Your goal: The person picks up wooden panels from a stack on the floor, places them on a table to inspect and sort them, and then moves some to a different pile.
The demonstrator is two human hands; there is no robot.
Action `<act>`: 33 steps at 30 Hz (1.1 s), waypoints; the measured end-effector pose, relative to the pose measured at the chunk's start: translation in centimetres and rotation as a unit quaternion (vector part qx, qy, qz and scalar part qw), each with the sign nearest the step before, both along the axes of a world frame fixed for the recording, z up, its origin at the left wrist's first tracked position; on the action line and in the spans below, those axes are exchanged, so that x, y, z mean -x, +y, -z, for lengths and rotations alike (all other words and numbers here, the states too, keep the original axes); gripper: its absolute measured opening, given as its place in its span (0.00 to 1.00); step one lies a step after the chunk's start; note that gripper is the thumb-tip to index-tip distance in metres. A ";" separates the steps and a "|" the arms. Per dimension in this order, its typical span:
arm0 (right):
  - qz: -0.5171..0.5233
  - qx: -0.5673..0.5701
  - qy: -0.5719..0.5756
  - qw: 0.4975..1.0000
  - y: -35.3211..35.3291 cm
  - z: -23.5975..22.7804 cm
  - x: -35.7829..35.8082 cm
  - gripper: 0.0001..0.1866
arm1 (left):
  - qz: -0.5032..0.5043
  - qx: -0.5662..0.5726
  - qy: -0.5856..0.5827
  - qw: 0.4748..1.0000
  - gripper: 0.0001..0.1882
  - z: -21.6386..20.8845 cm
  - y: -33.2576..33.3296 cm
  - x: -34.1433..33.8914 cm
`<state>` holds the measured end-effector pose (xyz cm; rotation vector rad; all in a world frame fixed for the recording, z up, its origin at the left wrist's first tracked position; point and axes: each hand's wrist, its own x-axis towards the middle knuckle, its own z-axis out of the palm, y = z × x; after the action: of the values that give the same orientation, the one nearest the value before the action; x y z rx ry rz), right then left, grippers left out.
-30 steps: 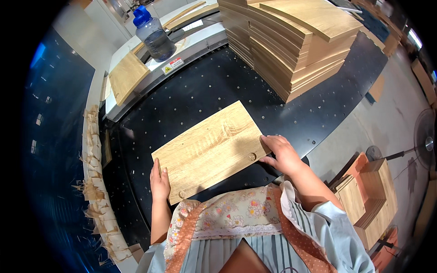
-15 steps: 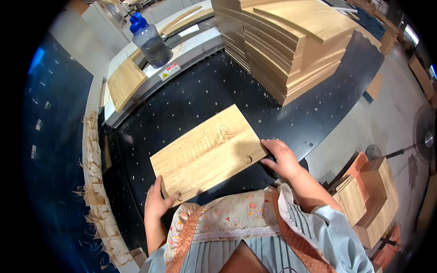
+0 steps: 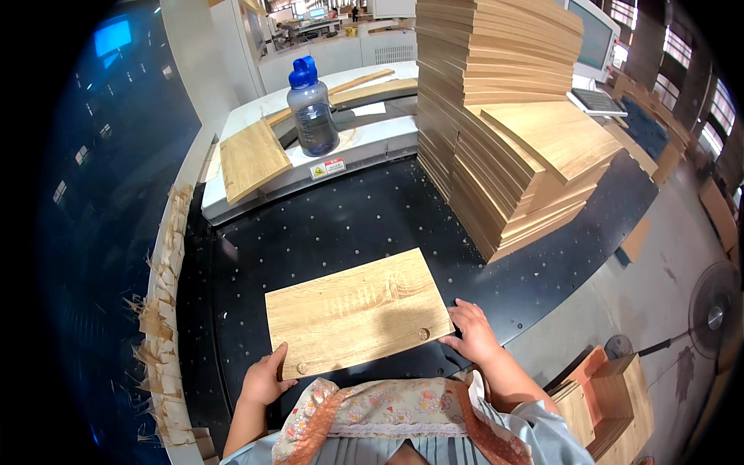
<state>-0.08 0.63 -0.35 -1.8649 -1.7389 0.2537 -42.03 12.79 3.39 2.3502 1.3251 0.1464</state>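
Note:
A rectangular wood-grain board (image 3: 349,310) lies flat and slightly askew on the black table (image 3: 310,221) in front of me. Two round holes show near its front edge, a left one (image 3: 302,368) and a right one (image 3: 424,334). My left hand (image 3: 265,377) grips the board's near left corner, fingers along the side and thumb at the front edge. At the near right corner my right hand (image 3: 471,333) holds the board between curved fingers and thumb. The undersides of the fingers are partly hidden.
A tall stack of boards (image 3: 496,186) rises at the back right. Behind the table, a white ledge (image 3: 372,136) bears a blue-capped water jug (image 3: 312,112) and a loose board (image 3: 252,159). Torn tape (image 3: 167,310) lines the left side. A fan (image 3: 713,314) stands at the right.
The view has tilted upward, so the board and hands sit lower in the picture. My left thumb has shifted off the board's top to its front edge, baring the left hole.

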 end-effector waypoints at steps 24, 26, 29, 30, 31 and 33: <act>0.154 -0.433 0.590 0.664 3.6 -16.6 -10.2 0.18 | 0.072 -0.160 0.056 0.983 0.42 -0.7 -1.7 -9.8; 0.172 -0.411 0.621 0.644 4.6 -18.1 -11.6 0.20 | 0.107 -0.143 0.099 0.979 0.43 -0.4 -1.9 -11.0; 0.176 -0.380 0.642 0.642 6.4 -18.6 -14.7 0.20 | 0.112 -0.129 0.083 0.982 0.43 1.1 -1.5 -10.8; 0.172 -0.360 0.662 0.634 6.5 -18.9 -15.3 0.19 | 0.112 -0.145 0.081 0.980 0.43 1.7 -1.5 -10.7; 0.174 -0.352 0.667 0.633 6.4 -19.1 -16.0 0.18 | 0.114 -0.161 0.078 0.977 0.43 2.2 -1.5 -10.6; 0.180 -0.336 0.672 0.635 6.5 -19.3 -16.8 0.16 | 0.115 -0.172 0.070 0.976 0.43 2.6 -1.5 -10.5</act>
<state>16.76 7.14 19.00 -0.8374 -0.2661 0.5425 -31.49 11.25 0.74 2.8334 1.1507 0.1519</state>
